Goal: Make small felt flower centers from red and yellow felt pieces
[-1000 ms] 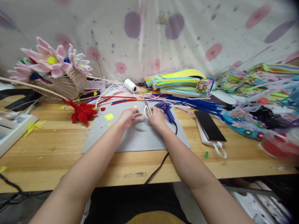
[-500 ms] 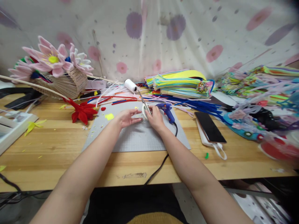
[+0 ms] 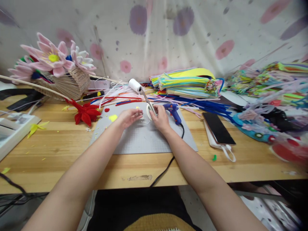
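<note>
My right hand (image 3: 160, 118) has its fingers in the white handles of a pair of scissors (image 3: 148, 102), whose metal blades point up and away toward a white spool of thread (image 3: 134, 85). To its left, my left hand (image 3: 130, 118) is over the grey cutting mat (image 3: 141, 141) with its fingers drawn together. Whatever sits at those fingertips is too small to make out. Thin white strands show between the two hands. Just right of the scissors lies a blue glue gun (image 3: 173, 113). A yellow scrap (image 3: 113, 118) rests on the mat.
A red fuzzy flower (image 3: 86, 112) on a stick lies left of the mat. Behind are bundled pipe cleaners (image 3: 187, 81) and a woven basket (image 3: 72, 84) with pink flowers. A phone (image 3: 218, 128) lies at right; the glue gun's black cord (image 3: 166, 171) crosses the table's front edge.
My left hand's fingers have come together from a more spread pose. The scissors remain in my right hand, nearly in place. The whole view has shifted slightly.
</note>
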### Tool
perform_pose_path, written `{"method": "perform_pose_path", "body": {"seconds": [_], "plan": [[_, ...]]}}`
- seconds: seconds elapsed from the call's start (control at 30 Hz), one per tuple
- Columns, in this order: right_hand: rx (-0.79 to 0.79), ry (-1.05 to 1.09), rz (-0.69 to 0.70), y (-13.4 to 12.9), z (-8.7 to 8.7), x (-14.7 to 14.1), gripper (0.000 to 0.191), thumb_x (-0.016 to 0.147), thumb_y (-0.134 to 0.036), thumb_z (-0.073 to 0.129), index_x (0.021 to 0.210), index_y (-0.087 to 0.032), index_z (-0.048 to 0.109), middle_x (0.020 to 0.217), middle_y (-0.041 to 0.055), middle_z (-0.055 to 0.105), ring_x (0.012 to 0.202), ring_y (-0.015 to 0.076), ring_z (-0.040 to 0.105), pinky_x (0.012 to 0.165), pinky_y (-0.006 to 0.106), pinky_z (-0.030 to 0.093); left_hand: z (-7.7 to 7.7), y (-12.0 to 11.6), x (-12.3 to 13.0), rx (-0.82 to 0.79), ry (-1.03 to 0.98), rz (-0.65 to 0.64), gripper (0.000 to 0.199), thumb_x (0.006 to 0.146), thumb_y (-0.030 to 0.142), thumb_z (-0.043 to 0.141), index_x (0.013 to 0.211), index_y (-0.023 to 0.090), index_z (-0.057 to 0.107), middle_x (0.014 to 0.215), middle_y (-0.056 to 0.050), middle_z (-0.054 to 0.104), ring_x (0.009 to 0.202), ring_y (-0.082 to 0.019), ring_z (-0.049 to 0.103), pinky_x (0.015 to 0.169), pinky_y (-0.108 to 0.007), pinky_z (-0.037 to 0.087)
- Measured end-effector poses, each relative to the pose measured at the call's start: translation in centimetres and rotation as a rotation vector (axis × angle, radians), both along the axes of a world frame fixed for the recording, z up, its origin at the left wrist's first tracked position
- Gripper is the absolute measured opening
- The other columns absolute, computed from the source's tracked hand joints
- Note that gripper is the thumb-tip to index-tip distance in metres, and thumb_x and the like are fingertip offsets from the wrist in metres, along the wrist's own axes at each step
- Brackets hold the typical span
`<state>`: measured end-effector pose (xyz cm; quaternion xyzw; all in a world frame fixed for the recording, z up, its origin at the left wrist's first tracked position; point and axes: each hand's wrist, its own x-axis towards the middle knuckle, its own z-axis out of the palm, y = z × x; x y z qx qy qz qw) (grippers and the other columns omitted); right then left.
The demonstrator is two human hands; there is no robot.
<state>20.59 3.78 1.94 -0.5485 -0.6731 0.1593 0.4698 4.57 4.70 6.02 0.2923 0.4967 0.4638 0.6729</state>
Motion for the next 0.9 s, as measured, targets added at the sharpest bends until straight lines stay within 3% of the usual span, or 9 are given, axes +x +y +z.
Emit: {"method": "perform_pose_path", "body": {"seconds": [0.13, 0.23, 0.3, 0.37, 0.47, 0.7, 0.77, 0.9], "plan": [[-0.006, 0.312, 0.098, 0.5, -0.1, 0.0, 0.03, 0.078, -0.04, 0.048, 0.1, -0.02, 0.047, 0.1, 0.0078, 0.057, 0.086, 0.0159, 0.056, 0.079, 0.031, 0.045, -0.9, 1.7, -2.0, 0.228, 0.413, 0.013, 0.017, 0.061, 0.011, 0.069, 0.053, 0.014, 0.054, 0.06, -0.004, 0.06, 0.059, -0.012, 0.057, 0.06, -0.026, 0.049], [-0.128, 0.562, 0.244, 1.0, -0.3, -0.2, 0.037, 0.071, -0.048, 0.054, 0.094, -0.022, 0.042, 0.092, 0.0047, 0.058, 0.081, 0.0147, 0.058, 0.072, 0.03, 0.047, -1.4, 2.2, -2.9, 0.335, 0.752, -0.218, 0.016, 0.058, 0.018, 0.073, 0.053, 0.017, 0.058, 0.053, -0.002, 0.059, 0.047, -0.012, 0.052, 0.05, -0.025, 0.042], [-0.169, 0.643, 0.265, 1.2, -0.3, -0.3, 0.043, 0.064, -0.049, 0.063, 0.089, -0.023, 0.04, 0.086, 0.0021, 0.057, 0.078, 0.014, 0.057, 0.072, 0.029, 0.047, -1.4, 2.2, -3.0, 0.386, 0.891, -0.367, 0.012, 0.058, 0.022, 0.073, 0.057, 0.018, 0.062, 0.051, -0.002, 0.059, 0.041, -0.012, 0.049, 0.045, -0.025, 0.037], [-0.175, 0.678, 0.243, 1.2, -0.1, -0.4, 0.049, 0.056, -0.047, 0.07, 0.086, -0.023, 0.04, 0.08, -0.0009, 0.055, 0.074, 0.0124, 0.055, 0.072, 0.028, 0.046, -1.3, 1.9, -3.0, 0.437, 0.959, -0.397, 0.011, 0.057, 0.024, 0.074, 0.06, 0.019, 0.065, 0.05, -0.001, 0.058, 0.039, -0.011, 0.046, 0.044, -0.024, 0.033], [-0.19, 0.691, 0.211, 1.1, 0.1, -0.6, 0.053, 0.051, -0.047, 0.075, 0.084, -0.022, 0.041, 0.075, -0.0038, 0.052, 0.069, 0.0104, 0.052, 0.069, 0.027, 0.045, -1.2, 1.4, -2.8, 0.45, 0.901, -0.346, 0.012, 0.058, 0.028, 0.074, 0.063, 0.019, 0.067, 0.053, 0.0, 0.058, 0.041, -0.009, 0.044, 0.043, -0.023, 0.03], [-0.206, 0.612, 0.143, 0.8, 0.2, -0.3, 0.047, 0.056, -0.053, 0.07, 0.078, -0.021, 0.042, 0.068, -0.0049, 0.05, 0.06, 0.0095, 0.048, 0.058, 0.025, 0.04, -1.0, 0.4, -3.0, 0.356, 0.433, -0.133, 0.024, 0.054, 0.033, 0.077, 0.063, 0.015, 0.064, 0.064, 0.0, 0.06, 0.056, -0.008, 0.05, 0.058, -0.021, 0.04], [-0.19, 0.454, 0.13, 0.5, 0.6, -0.1, 0.043, 0.061, -0.053, 0.067, 0.078, -0.021, 0.045, 0.068, -0.0038, 0.052, 0.061, 0.0104, 0.048, 0.059, 0.025, 0.039, -1.3, -0.3, -3.4, 0.306, 0.317, -0.063, 0.028, 0.051, 0.033, 0.078, 0.066, 0.014, 0.064, 0.07, -0.002, 0.063, 0.063, -0.009, 0.055, 0.063, -0.022, 0.043], [-0.173, -0.107, 0.206, -0.6, 2.0, -0.1, 0.035, 0.07, -0.053, 0.061, 0.079, -0.02, 0.053, 0.074, -0.0004, 0.058, 0.071, 0.0142, 0.052, 0.07, 0.028, 0.035, -2.3, -2.1, -4.4, 0.245, 0.197, 0.041, 0.035, 0.047, 0.035, 0.081, 0.07, 0.013, 0.066, 0.077, -0.005, 0.065, 0.074, -0.012, 0.059, 0.066, -0.023, 0.046]]}}
